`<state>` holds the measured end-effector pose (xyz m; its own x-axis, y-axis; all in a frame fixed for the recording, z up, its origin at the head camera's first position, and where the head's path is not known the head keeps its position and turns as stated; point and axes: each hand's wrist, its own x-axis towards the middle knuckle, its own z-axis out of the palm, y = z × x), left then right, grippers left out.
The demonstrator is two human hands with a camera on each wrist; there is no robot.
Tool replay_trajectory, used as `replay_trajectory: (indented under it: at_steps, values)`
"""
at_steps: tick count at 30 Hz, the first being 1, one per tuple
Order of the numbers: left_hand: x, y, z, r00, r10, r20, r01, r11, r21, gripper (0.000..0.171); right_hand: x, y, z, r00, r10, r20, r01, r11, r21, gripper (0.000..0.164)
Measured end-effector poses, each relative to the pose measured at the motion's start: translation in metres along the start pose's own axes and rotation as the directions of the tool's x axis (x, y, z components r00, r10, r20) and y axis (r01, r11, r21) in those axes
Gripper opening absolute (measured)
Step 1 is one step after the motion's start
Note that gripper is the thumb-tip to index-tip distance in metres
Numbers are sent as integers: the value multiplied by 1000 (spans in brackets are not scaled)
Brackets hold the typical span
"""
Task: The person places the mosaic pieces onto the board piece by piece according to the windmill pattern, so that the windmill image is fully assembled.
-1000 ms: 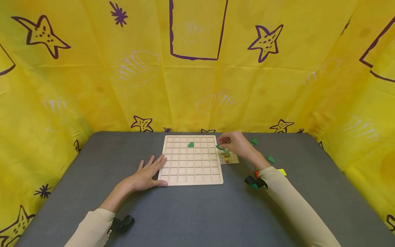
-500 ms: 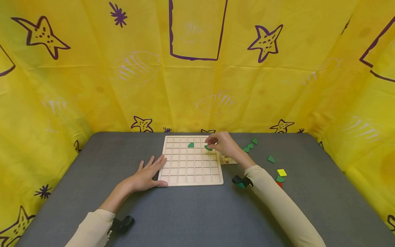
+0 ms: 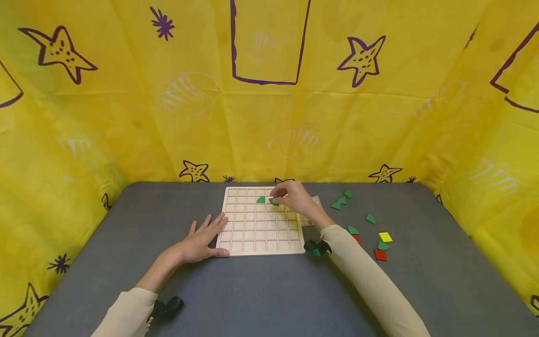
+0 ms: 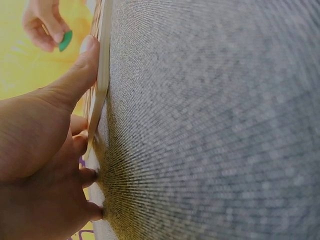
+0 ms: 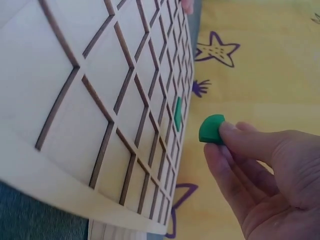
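The right grip (image 3: 294,197) is clamped on a green piece (image 5: 210,128), pinched between thumb and fingertips, its rounded side turned away from the palm. The piece hangs over the far part of the board (image 3: 250,227), apart from it and tilted, just right of the laid piece (image 3: 261,200). That sideways offset, with the gap below, looks like the relation that matters. No long axis is plain; which corner would meet a cell first I cannot tell.

The left grip (image 3: 202,241) pinches nothing: its fingers are spread at the board's left edge, thumb on the near left corner, well apart from the piece. The right is the nearer. Its forearm partly covers a card (image 3: 306,221), on the bench (image 3: 252,295) beside the board.
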<state>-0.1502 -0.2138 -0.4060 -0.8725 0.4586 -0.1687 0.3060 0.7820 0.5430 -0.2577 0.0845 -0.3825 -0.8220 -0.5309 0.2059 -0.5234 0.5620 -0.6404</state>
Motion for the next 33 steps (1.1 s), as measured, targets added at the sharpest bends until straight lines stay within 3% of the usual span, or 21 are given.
replay_trajectory:
  at_steps: [11, 33]
  values:
    - [-1, 1, 1, 1000, -10, 0, 10, 1000, 1, 97, 21, 4, 17, 995, 89, 48, -91, 995, 44, 15]
    - [-2, 1, 0, 1000, -14, -3, 14, 1000, -14, 95, 31, 1, 36, 989, 132, 65, -137, 988, 77, 13]
